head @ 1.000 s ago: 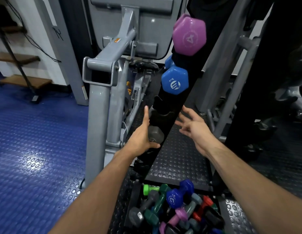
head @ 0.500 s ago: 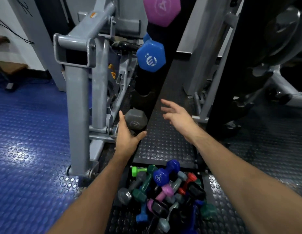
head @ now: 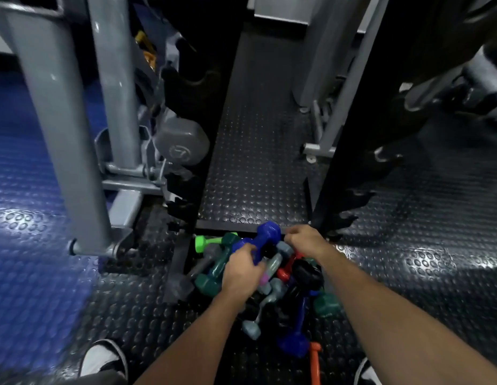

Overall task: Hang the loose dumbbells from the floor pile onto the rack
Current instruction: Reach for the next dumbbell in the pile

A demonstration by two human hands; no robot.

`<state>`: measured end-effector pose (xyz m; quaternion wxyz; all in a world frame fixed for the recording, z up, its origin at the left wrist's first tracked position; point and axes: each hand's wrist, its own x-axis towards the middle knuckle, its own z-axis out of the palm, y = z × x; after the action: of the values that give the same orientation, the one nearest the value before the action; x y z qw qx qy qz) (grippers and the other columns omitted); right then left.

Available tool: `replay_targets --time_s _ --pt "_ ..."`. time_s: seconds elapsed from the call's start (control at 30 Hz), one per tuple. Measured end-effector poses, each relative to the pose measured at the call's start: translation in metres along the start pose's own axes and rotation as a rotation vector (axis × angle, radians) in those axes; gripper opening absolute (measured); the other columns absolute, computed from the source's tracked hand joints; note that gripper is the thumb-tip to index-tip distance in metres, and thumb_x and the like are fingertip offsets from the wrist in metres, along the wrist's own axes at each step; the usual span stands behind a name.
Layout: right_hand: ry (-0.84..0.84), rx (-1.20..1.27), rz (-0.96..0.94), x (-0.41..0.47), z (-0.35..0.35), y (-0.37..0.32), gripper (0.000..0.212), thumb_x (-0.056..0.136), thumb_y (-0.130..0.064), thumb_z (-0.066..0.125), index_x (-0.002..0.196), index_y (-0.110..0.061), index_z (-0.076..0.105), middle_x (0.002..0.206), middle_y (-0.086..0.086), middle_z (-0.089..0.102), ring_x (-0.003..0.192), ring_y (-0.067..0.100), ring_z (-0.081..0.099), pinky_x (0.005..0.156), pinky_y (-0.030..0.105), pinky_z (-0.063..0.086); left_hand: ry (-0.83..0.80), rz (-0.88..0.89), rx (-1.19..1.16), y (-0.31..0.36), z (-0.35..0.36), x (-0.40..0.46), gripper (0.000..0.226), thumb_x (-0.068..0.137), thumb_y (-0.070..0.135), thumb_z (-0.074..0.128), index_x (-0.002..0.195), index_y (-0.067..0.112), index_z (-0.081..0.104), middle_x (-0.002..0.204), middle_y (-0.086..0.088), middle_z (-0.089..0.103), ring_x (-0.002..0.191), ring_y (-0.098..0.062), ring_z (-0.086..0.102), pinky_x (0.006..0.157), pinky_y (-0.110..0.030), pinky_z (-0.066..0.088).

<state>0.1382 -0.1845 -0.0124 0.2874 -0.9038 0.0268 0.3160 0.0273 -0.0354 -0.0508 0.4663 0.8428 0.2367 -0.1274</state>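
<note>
My shoes sit at the bottom edge, the left shoe on the studded black floor mat and the right shoe only partly in view. Just ahead of them lies the floor pile of small dumbbells, a jumble of colours: an orange dumbbell nearest me, a long dark blue dumbbell beside it, a grey dumbbell, teal ones and a red one further in, and a bright green dumbbell at the far left edge. My left hand is down in the pile with its fingers curled round the handle of a blue dumbbell that lies on top, one end tilted up toward the rack. My right hand is at the pile's far right edge, its fingers curled; what they close on is hidden, so I cannot tell whether they hold anything. Beyond the pile rises the black rack, with empty cradles low down and one grey hex dumbbell hanging on its left side. Grey machine posts stand to the left over the blue floor.
</note>
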Motion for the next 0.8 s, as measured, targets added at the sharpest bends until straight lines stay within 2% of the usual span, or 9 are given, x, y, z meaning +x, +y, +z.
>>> replay_targets --time_s 0.13,0.27,0.37,0.47,0.53,0.6,0.7,0.8 --pt "-0.024 -0.077 -0.021 0.037 0.012 0.021 0.038 0.093 -0.021 0.066 0.131 -0.027 0.067 0.124 0.000 0.069 0.112 0.019 0.062 0.099 0.029 0.047 -0.176 0.047 0.139 0.002 0.042 0.021 0.037 0.081 0.024 0.064 0.118 0.019 0.064 0.105 -0.006 0.071 0.100 -0.030 0.068 0.086 -0.039 0.055" --pt "-0.019 -0.223 -0.056 0.075 0.019 0.040 0.042 0.090 -0.023 0.069 0.132 -0.026 0.067 0.116 0.005 0.071 0.105 0.022 0.066 0.090 0.027 0.047 -0.214 0.110 0.300 -0.003 0.080 0.052 0.034 0.088 0.023 0.062 0.121 0.014 0.061 0.117 -0.010 0.065 0.110 -0.033 0.062 0.091 -0.046 0.053" --pt "-0.052 -0.317 -0.055 0.103 0.023 0.055 0.041 0.083 -0.027 0.070 0.124 -0.023 0.069 0.108 0.003 0.073 0.098 0.021 0.068 0.086 0.029 0.052 -0.235 0.181 0.482 -0.005 0.100 0.074 0.039 0.093 0.024 0.062 0.130 0.011 0.056 0.126 -0.011 0.057 0.120 -0.032 0.053 0.098 -0.044 0.048" --pt "-0.084 -0.413 -0.024 0.143 0.032 0.079 0.036 0.073 -0.037 0.069 0.106 -0.021 0.071 0.099 0.004 0.074 0.090 0.021 0.070 0.086 0.041 0.059 -0.296 0.178 0.640 -0.007 0.116 0.096 0.045 0.096 0.015 0.058 0.139 0.007 0.050 0.136 -0.014 0.052 0.128 -0.031 0.046 0.106 -0.042 0.043" --pt "-0.108 -0.464 -0.020 0.159 0.039 0.086 0.035 0.074 -0.042 0.072 0.100 -0.019 0.070 0.098 0.005 0.073 0.089 0.023 0.070 0.084 0.041 0.059 -0.317 0.169 0.729 -0.010 0.126 0.107 0.048 0.095 0.011 0.058 0.141 0.005 0.048 0.140 -0.016 0.051 0.130 -0.032 0.044 0.111 -0.043 0.039" --pt "-0.128 -0.509 -0.017 0.164 0.043 0.085 0.040 0.077 -0.049 0.072 0.101 -0.017 0.070 0.099 0.005 0.072 0.091 0.024 0.069 0.081 0.037 0.058 -0.326 0.133 0.780 -0.011 0.134 0.113 0.048 0.095 0.009 0.058 0.142 0.002 0.046 0.141 -0.018 0.051 0.131 -0.033 0.045 0.112 -0.042 0.037" --pt "-0.196 -0.558 -0.026 0.175 0.051 0.091 0.037 0.083 -0.051 0.070 0.099 -0.018 0.071 0.097 0.004 0.071 0.087 0.021 0.069 0.069 0.030 0.051 -0.380 0.062 0.765 -0.015 0.141 0.120 0.038 0.100 0.006 0.052 0.137 -0.001 0.049 0.138 -0.020 0.056 0.127 -0.033 0.054 0.106 -0.040 0.044" --pt "-0.242 -0.615 -0.039 0.188 0.058 0.101 0.040 0.083 -0.053 0.074 0.102 -0.019 0.068 0.100 0.003 0.071 0.085 0.018 0.067 0.069 0.029 0.048 -0.399 0.031 0.737 -0.020 0.146 0.129 0.033 0.103 0.007 0.049 0.134 0.002 0.054 0.131 -0.017 0.061 0.121 -0.031 0.060 0.101 -0.039 0.050"
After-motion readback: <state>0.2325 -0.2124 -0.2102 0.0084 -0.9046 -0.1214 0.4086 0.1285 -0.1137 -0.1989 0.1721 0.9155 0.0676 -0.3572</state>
